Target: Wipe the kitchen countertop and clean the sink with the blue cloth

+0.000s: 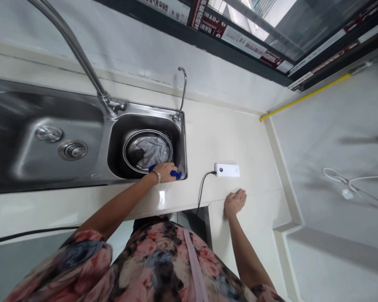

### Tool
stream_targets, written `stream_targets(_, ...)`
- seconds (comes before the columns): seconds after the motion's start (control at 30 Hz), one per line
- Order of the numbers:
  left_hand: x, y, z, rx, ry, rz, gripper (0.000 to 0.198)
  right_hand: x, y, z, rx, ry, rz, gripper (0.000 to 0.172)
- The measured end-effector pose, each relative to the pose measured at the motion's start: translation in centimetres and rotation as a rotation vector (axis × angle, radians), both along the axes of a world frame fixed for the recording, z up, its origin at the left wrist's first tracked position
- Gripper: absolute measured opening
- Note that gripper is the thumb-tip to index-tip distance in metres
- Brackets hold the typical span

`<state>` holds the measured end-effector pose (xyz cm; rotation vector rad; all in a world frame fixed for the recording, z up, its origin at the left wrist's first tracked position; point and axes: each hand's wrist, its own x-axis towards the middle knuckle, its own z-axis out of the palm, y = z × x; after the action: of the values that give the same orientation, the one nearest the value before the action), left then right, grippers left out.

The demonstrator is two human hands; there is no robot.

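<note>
My left hand (166, 171) is closed on a blue cloth (176, 174) at the front right corner of the small sink bowl (115, 155). Parts of the cloth stick out on both sides of the hand; the rest is hidden under it. Just behind this hand, inside the bowl, sits a round metal pot (125, 153) with a grey mesh-like cloth (156, 150) and something dark in it. My right hand (234, 202) lies on the pale countertop (208, 138), holding nothing, its fingers extended. It is nearest to a white power bank (227, 170).
A black cable (202, 188) runs from the power bank over the counter's front edge. The large sink bowl (82, 126) lies to the left, under a tall faucet (82, 58). A thin curved tap (185, 88) stands at the small bowl's back right corner. A yellow pipe (305, 97) follows the wall.
</note>
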<state>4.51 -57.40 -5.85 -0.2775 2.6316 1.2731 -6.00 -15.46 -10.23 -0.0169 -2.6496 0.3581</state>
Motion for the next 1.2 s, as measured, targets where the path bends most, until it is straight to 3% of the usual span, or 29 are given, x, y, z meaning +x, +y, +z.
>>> stream_targets(0.1, 0.4, -1.0, 0.2, 0.001, -0.048, -0.027, 0.012, -0.1, 0.1, -0.1, 0.012, 0.012, 0.011, 0.060)
stream_targets(0.2, 0.2, -1.6, 0.3, 0.016, -0.058, -0.053, 0.017, 0.0, 0.0, -0.2, 0.035, 0.030, 0.009, 0.059)
stream_targets(0.37, -1.1, -0.9, 0.0, 0.046, -0.009, -0.064, 0.022, 0.1, -0.2, 0.0, 0.060, 0.025, -0.011, 0.058)
stream_targets(0.73, -4.0, 2.7, -2.6, 0.001, 0.097, 0.266, 0.031, 0.3, -0.1, 0.2, 0.085, -0.031, -0.040, 0.058)
stream_targets(0.93, -8.5, 2.1, -2.8, 0.018, 0.159, 0.521, 0.030, 0.4, -0.1, 0.3, 0.119, -0.002, -0.054, 0.056)
stream_targets(1.2, -16.8, -2.4, -2.0, 0.038, 0.122, 0.797, 0.034, 0.4, -0.1, 0.2, 0.111, 0.024, -0.052, 0.055)
